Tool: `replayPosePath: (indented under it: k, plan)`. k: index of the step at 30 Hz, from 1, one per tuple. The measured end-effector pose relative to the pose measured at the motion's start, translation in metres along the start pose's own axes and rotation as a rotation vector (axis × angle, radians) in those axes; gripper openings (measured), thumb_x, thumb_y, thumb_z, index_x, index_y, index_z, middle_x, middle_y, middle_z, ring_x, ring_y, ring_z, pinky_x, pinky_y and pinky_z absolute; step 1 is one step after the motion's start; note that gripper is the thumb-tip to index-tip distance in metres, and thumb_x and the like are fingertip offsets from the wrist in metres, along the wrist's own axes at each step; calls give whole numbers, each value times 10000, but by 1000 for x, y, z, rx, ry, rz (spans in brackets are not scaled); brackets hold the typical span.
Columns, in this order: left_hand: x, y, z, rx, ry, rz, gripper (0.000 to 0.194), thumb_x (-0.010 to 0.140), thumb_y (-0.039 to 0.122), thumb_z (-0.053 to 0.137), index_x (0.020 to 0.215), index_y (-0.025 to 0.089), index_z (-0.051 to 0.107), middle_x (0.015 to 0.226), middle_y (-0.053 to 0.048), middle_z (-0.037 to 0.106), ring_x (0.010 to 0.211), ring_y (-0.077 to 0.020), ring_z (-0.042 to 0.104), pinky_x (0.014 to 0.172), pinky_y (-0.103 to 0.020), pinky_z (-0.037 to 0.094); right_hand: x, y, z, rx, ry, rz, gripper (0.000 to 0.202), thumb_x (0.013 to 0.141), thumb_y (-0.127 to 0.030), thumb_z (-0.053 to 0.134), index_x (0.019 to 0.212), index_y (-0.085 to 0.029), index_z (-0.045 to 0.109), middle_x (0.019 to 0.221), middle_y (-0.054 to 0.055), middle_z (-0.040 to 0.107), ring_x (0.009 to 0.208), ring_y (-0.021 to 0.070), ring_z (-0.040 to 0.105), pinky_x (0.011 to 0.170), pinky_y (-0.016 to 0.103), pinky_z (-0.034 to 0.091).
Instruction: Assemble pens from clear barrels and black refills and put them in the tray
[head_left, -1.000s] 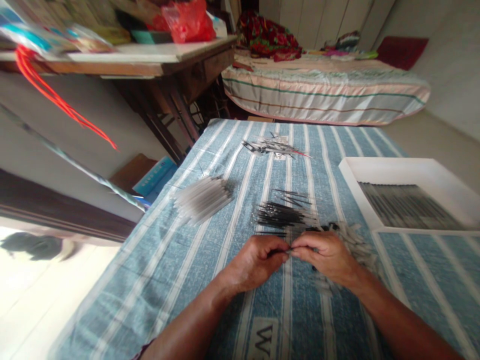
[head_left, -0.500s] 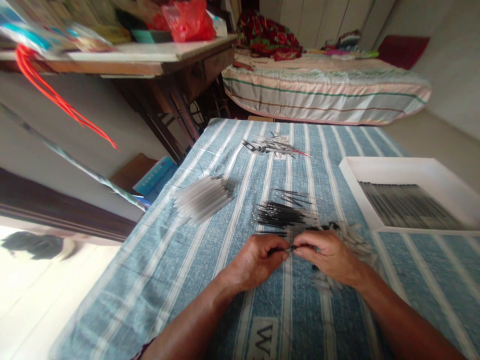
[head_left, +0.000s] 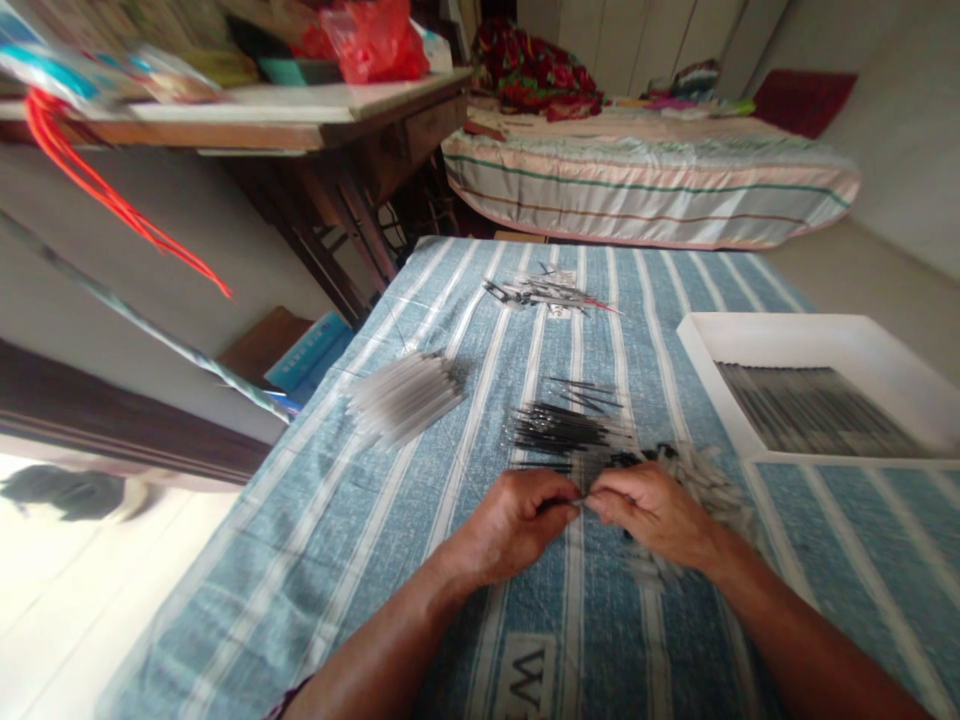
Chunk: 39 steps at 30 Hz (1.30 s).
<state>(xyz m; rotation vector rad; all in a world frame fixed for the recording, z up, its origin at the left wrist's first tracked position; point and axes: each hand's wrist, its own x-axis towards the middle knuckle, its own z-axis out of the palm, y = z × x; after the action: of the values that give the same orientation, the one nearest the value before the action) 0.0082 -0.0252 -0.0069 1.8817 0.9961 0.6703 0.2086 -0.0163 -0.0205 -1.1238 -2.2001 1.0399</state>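
My left hand point(head_left: 529, 522) and my right hand point(head_left: 645, 508) meet fingertip to fingertip over the striped cloth, both closed in a pinch. Between them shows a small thin piece point(head_left: 583, 502), greyish and mostly hidden by the fingers. Just beyond lies a heap of thin black sticks point(head_left: 559, 428), with a few loose black sticks point(head_left: 585, 392) behind it. Beside and partly under my right hand spreads a pile of short translucent whitish pieces point(head_left: 709, 485), some with black parts. A bundle of translucent white tubes point(head_left: 409, 398) lies off to the left.
A white tray point(head_left: 795, 325) on the right holds a row of dark thin rods point(head_left: 817, 410). Farther back lie mixed thin scraps point(head_left: 551, 292). Blue-and-white striped cloth point(head_left: 360, 580) covers the table. A wooden desk point(head_left: 330, 125) stands left, a bed point(head_left: 645, 185) behind.
Both hands stay almost in place, fingertips still together. The dark bit between the fingertips now looks paler, and the right fingers have shifted slightly.
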Motion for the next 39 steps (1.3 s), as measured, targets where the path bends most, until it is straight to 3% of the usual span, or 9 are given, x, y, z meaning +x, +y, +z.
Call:
replayPosePath:
  k: [3, 7, 15, 19, 22, 26, 30, 34, 39]
  plan:
    - [0, 0, 0, 11, -4, 7, 135, 818, 121, 537, 801, 121, 671, 677, 3, 589, 623, -107, 529, 562, -194, 399, 0, 1, 0, 32, 26, 8, 211, 859, -336, 560, 723, -181, 601, 564, -36, 528, 524, 94, 466, 497, 192, 344]
    - [0, -1, 1, 38, -1, 17, 127, 819, 125, 542, 800, 123, 667, 671, 3, 593, 615, -106, 531, 559, -195, 403, 0, 0, 0, 37, -12, 18, 364, 907, -367, 483, 601, -180, 548, 499, -35, 506, 479, 88, 466, 487, 200, 338]
    - [-1, 1, 1, 37, 7, 47, 126, 824, 120, 540, 793, 124, 662, 658, 6, 588, 611, -105, 529, 564, -202, 404, 0, 0, 0, 69, -30, 39, 386, 912, -389, 476, 605, -176, 570, 492, -36, 533, 468, 85, 496, 484, 196, 354]
    - [-1, 2, 2, 43, 15, 41, 124, 820, 116, 543, 807, 125, 665, 683, -2, 604, 625, -108, 543, 567, -201, 407, -1, 0, 1, 75, -7, 41, 278, 870, -370, 552, 675, -178, 601, 525, -41, 555, 494, 88, 504, 483, 194, 349]
    - [-1, 2, 2, 59, 4, 44, 128, 826, 120, 538, 800, 127, 663, 669, 0, 602, 615, -107, 542, 564, -201, 406, -1, 0, 2, 115, -33, 75, 394, 908, -384, 484, 580, -174, 546, 483, -34, 540, 466, 86, 512, 496, 201, 366]
    - [-1, 2, 2, 72, 14, 51, 132, 826, 117, 533, 808, 131, 663, 692, -9, 615, 640, -117, 558, 573, -206, 418, -1, -1, 2, 162, -8, 96, 292, 864, -397, 558, 673, -178, 586, 521, -40, 558, 476, 88, 504, 461, 194, 352]
    - [-1, 1, 2, 78, 6, 52, 132, 830, 125, 535, 810, 134, 665, 680, -5, 614, 624, -114, 556, 574, -208, 420, -2, 1, 2, 198, -36, 138, 400, 910, -413, 475, 598, -175, 554, 502, -20, 561, 473, 89, 514, 488, 197, 385]
    - [-1, 0, 1, 86, 16, 43, 130, 824, 115, 537, 817, 133, 666, 710, -12, 625, 649, -120, 565, 592, -213, 424, -2, 0, 2, 276, -28, 159, 295, 872, -413, 536, 701, -177, 581, 546, -26, 577, 503, 95, 534, 487, 189, 402]
    - [0, 5, 0, 133, 9, 53, 118, 811, 86, 543, 797, 131, 651, 724, -15, 613, 682, -124, 566, 627, -224, 416, 1, -7, 3, 330, -48, 214, 363, 900, -378, 482, 604, -173, 521, 522, -24, 560, 481, 83, 525, 478, 179, 404]
